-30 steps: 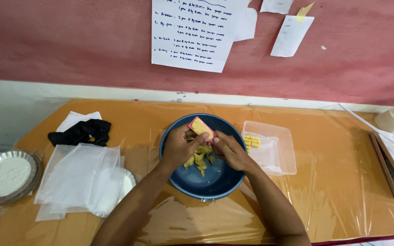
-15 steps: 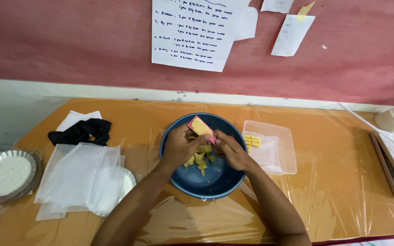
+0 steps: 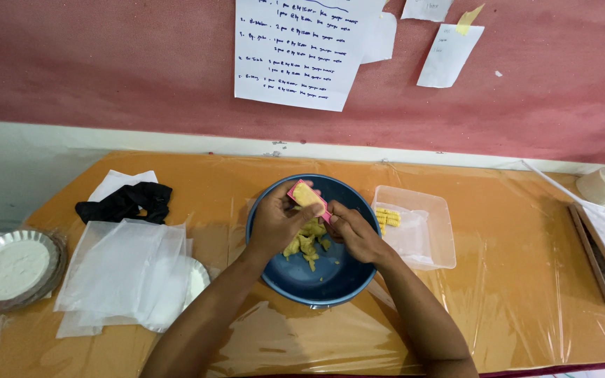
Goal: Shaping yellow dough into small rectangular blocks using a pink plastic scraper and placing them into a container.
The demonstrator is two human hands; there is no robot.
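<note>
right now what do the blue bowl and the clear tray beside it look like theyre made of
Blue bowl: looks like plastic or melamine, smooth with a soft sheen and a lighter rim; could be glazed ceramic. Clear tray: thin transparent plastic, the orange table cover showing through its walls and faint glare on them.

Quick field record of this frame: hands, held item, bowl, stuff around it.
left hand: grips small pink-edged yellow block over the bowl
right hand: fingers at the block's lower edge
blue bowl: holds pale yellow pieces
clear tray: right of bowl, few yellow pieces inside
white sheets: stacked left of bowl
black cloth: behind the sheets
foil plates: far left
table: orange, under clear plastic
</note>
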